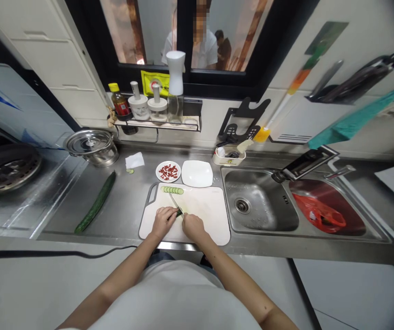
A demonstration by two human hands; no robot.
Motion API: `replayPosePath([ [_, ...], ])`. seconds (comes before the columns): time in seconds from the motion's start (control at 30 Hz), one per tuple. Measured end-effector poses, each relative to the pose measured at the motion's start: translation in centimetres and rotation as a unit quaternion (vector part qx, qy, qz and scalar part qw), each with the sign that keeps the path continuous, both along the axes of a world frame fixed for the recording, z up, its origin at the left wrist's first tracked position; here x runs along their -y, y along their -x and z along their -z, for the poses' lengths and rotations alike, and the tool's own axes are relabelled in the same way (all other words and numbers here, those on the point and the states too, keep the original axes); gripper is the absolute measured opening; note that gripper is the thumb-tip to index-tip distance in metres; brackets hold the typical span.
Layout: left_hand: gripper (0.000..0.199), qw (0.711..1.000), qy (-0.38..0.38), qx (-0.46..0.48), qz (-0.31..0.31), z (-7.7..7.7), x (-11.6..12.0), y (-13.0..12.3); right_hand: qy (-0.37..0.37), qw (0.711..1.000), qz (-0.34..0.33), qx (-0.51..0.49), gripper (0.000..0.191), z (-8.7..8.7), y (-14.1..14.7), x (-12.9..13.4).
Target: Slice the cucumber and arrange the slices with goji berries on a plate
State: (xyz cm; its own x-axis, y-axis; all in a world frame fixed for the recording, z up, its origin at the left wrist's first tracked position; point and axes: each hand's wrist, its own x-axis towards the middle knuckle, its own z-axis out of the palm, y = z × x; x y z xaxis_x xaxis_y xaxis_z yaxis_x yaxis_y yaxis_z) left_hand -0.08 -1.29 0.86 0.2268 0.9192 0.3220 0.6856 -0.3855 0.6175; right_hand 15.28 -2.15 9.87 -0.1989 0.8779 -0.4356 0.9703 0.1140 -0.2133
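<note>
A short piece of cucumber [179, 212] lies on the white cutting board [213, 215], pressed down by the curled fingers of my left hand [164, 222]. My right hand [194, 227] grips a knife [175, 200], its blade slanting up and left beside the cucumber piece. The knife's handle is hidden in my fist. Overlapping cucumber slices [172, 190] form a row near the board's far edge. Behind the board stand a plate of chopped red pieces [168, 172] and a bare white plate [197, 173].
Left on the steel counter lie a whole cucumber [97, 201], a white paper [135, 160] and a lidded pot [93, 147]. To the right is a sink [262, 201] with a red plastic bag [320, 214]. Bottles stand on a wall rack [158, 123].
</note>
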Motion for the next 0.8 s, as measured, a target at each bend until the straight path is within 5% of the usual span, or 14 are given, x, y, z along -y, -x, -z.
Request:
replayPosePath([
  [0.47, 0.024, 1.000, 0.001, 0.007, 0.006, -0.4, 0.0, 0.0, 0.005, 1.000, 0.000, -0.005, 0.033, 0.4, 0.5, -0.8],
  [0.8, 0.024, 1.000, -0.001, 0.012, -0.008, -0.3, 0.1, -0.1, 0.030, 0.999, 0.006, 0.016, 0.030, 0.2, -1.2, 1.7],
])
